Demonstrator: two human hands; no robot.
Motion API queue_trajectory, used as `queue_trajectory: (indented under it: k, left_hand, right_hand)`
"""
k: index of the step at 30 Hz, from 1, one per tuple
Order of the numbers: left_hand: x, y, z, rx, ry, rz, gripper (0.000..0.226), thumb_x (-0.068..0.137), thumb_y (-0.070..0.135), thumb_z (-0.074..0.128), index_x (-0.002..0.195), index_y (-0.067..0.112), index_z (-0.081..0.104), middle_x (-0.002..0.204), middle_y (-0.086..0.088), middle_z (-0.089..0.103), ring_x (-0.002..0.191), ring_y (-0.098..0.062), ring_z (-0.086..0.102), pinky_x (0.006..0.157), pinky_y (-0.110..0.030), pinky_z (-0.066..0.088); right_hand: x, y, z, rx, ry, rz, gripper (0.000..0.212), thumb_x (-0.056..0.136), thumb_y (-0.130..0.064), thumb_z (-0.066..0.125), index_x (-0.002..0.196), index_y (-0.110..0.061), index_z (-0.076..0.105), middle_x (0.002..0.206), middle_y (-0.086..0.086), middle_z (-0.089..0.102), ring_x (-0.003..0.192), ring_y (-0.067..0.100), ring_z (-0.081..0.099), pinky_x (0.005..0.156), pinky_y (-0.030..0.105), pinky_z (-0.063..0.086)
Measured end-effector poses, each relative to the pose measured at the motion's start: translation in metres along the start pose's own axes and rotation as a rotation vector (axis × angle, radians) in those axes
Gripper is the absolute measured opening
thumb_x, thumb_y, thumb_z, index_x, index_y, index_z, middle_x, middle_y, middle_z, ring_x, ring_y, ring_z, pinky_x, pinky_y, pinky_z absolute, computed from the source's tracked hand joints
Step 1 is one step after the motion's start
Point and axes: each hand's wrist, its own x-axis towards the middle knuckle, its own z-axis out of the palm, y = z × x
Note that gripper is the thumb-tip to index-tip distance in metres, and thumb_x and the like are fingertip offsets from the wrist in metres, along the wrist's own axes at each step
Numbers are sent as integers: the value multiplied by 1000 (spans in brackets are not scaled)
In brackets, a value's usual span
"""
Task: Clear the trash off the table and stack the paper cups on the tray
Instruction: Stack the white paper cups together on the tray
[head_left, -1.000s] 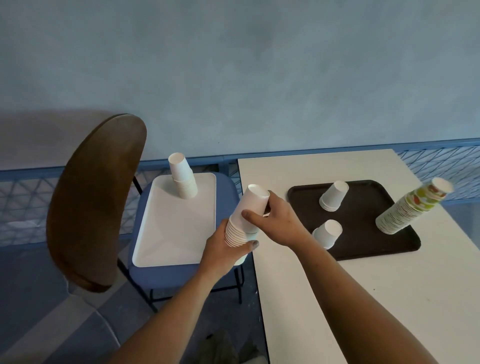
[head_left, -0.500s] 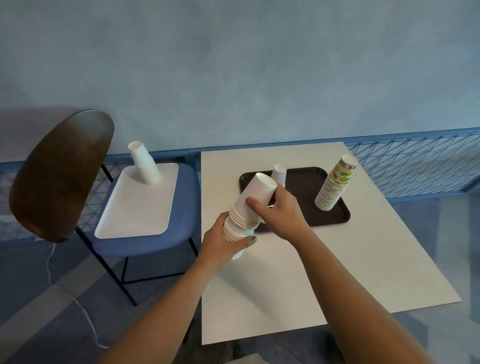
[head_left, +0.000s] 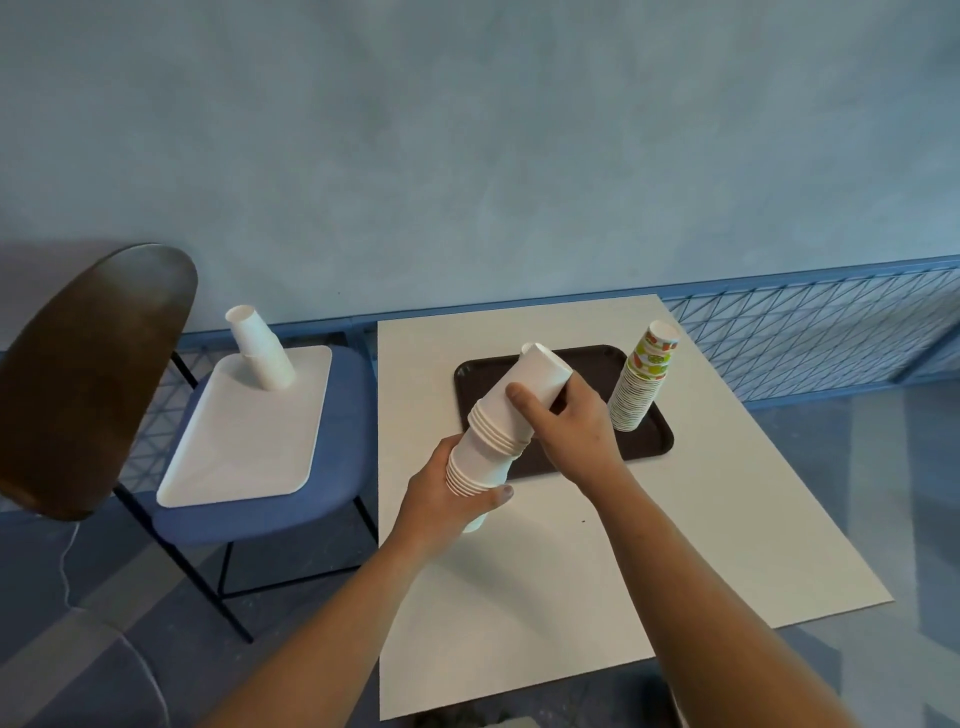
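A stack of white paper cups (head_left: 493, 431) leans to the right above the white table (head_left: 675, 519). My left hand (head_left: 447, 499) grips its lower part. My right hand (head_left: 566, 426) wraps around the upper cups. Behind them lies a dark brown tray (head_left: 649, 441), on whose right side stands a tall stack of patterned cups (head_left: 641, 384). My hands and the white stack hide the tray's middle, so I cannot tell what lies there.
On the left, a blue chair (head_left: 291, 499) with a dark wooden back (head_left: 88, 374) carries a white tray (head_left: 244, 431) with a short white cup stack (head_left: 260, 348). A blue mesh railing (head_left: 810, 322) runs along the wall behind.
The view has pulled back and shifted, so the table and tray now sit farther away. Both hands hold the white stack as before, now over the tray's left part. The loose cups on the tray are hidden.
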Motion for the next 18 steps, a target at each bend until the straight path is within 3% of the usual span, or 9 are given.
queue_trajectory:
  k: [2, 5, 8, 12, 18]
  left_hand:
    - [7, 1, -2, 13, -18, 8, 71, 68, 52, 91, 128, 47, 54, 112, 20, 72, 102, -2, 68, 81, -26, 55]
    - [17, 2, -4, 24, -29, 21, 74, 68, 51, 91, 131, 46, 53, 114, 19, 71, 105, -3, 67, 81, -26, 54]
    - [20, 3, -8, 19, -41, 32, 74, 69, 48, 92, 131, 47, 53, 116, 20, 71, 106, 0, 67, 79, -22, 51]
    - [26, 6, -12, 18, -50, 38, 75, 70, 45, 93, 133, 46, 52, 118, 22, 69, 107, 2, 65, 77, -17, 50]
    - [41, 0, -11, -16, 37, 5, 70, 68, 43, 95, 123, 51, 52, 118, 22, 68, 109, -3, 65, 83, -25, 54]
  right_hand:
    - [7, 2, 1, 42, 29, 35, 58, 77, -67, 71, 117, -26, 60, 102, -11, 69, 94, 6, 67, 82, 36, 60]
    - [15, 2, 2, 129, 69, 81, 60, 73, -72, 70, 116, -31, 62, 103, -12, 71, 98, 8, 69, 86, 44, 61]
    - [22, 1, 2, 301, 110, 138, 48, 75, -65, 76, 109, -33, 65, 103, -9, 74, 99, 12, 72, 84, 47, 63]
    - [32, -3, -3, 607, 147, 248, 24, 90, -40, 75, 105, -25, 64, 110, 2, 72, 104, 19, 71, 83, 50, 63]
    - [52, 9, -17, 766, 211, 375, 15, 96, -34, 69, 99, -25, 58, 108, 3, 68, 99, 20, 69, 85, 46, 62]
